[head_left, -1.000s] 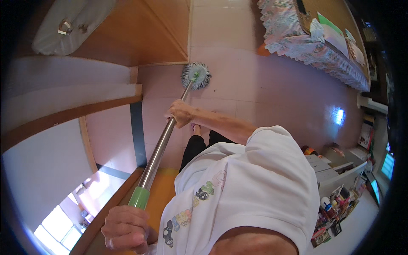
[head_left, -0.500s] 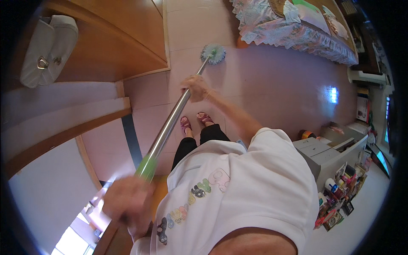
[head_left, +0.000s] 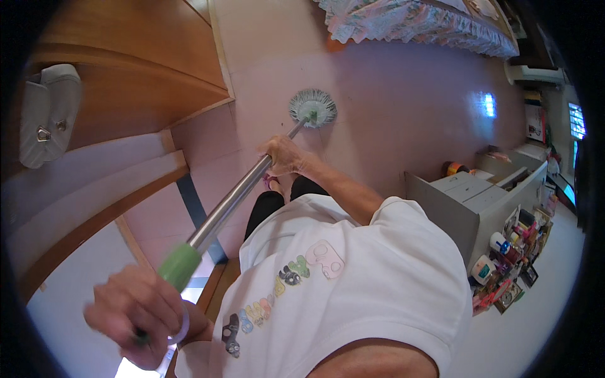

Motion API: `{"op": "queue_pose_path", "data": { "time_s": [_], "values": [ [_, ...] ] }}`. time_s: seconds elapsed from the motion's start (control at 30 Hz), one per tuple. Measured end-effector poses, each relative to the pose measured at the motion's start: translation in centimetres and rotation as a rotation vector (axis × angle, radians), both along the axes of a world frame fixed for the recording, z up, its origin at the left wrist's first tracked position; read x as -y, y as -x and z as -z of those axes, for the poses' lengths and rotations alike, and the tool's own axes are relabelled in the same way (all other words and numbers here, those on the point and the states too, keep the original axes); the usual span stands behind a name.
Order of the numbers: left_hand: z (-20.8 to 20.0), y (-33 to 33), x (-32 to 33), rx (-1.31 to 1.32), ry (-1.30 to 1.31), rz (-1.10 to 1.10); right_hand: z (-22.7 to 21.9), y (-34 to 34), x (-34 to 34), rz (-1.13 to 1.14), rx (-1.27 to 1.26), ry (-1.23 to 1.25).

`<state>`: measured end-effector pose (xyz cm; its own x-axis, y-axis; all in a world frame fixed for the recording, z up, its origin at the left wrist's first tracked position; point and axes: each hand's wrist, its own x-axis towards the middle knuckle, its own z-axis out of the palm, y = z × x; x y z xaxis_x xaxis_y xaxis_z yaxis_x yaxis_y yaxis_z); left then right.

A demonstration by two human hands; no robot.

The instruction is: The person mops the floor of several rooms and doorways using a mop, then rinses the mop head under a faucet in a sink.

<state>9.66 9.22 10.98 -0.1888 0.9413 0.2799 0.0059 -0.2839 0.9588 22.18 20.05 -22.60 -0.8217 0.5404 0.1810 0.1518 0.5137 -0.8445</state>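
A spin mop with a steel pole (head_left: 230,203) slants across the view from lower left to upper middle. My left hand (head_left: 140,312) is closed around the green grip (head_left: 181,266) at the pole's upper end. Farther down, my right hand (head_left: 285,155) wraps round the metal pole. The round mop head (head_left: 313,108), with pale strands fanned out, lies on the pinkish tiled floor (head_left: 378,120) beyond my feet. Part of one sandalled foot (head_left: 272,183) shows below my right hand.
Wooden cabinet doors (head_left: 138,47) stand at the far left, with a white bag (head_left: 50,116) hanging there. A bed with a frilled floral skirt (head_left: 403,28) is at the far right. A grey drawer unit (head_left: 450,211) and a cluttered white top (head_left: 504,271) lie to the right.
The mop head has come nearer to my feet, and its strands are spread wider. My left hand has moved left with the grip. The whole view has shifted slightly.
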Motion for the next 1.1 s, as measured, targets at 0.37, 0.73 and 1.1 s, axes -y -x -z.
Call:
{"op": "queue_pose_path", "data": {
  "time_s": [0.37,0.73,1.1],
  "values": [
    [-3.5,2.8,3.9,-0.129,-0.160,0.769,-8.4,-5.1,0.3,0.280,-0.142,-0.060],
    [11.6,-2.8,-3.4,0.136,0.195,0.238,5.5,-11.7,-3.4,0.435,0.229,-0.142],
    [16.1,5.2,5.4,0.308,-0.050,0.278,12.2,-7.1,-0.7,0.196,0.409,0.096]
  ]
}}
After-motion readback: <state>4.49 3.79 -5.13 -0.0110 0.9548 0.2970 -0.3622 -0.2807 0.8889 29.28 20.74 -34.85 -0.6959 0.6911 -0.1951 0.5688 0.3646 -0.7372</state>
